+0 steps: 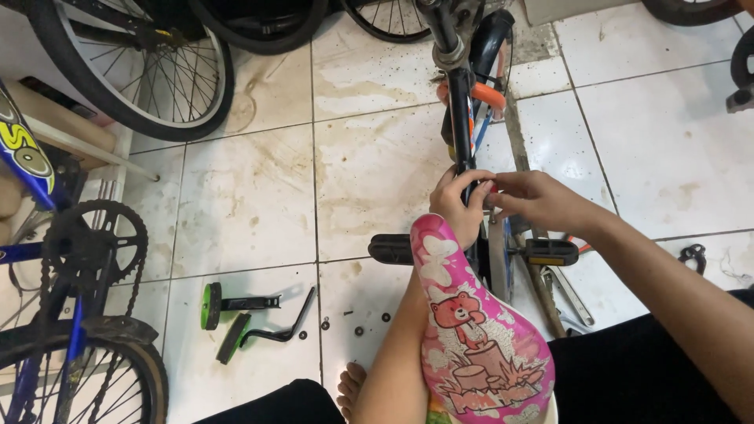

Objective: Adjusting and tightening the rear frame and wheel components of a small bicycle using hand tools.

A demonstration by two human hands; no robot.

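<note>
Pink saddle (pixel 471 330) up close, both hands on the bicycle frame (pixel 462 133) beyond.
Left hand (pixel 459 206) wraps the stiff, heavy tube; right hand (pixel 534 200) pinches something too small to tell there.

The scene is evenly and fairly brightly lit by soft overhead light, with no hard beam from any side. Around the meeting fingers of the left hand (pixel 459 206) and right hand (pixel 534 200) shadows are faint and short. Beyond the grip the glossy white floor tiles (pixel 377 169) carry a mild sheen, washing out to pale glare up and to the right of it. Just below the grip the pink saddle (pixel 471 330) is sharp and vividly coloured. Focus holds across the frame, without motion blur. Far to the left, the wheels (pixel 149 71) bow outward with wide-angle distortion
</note>
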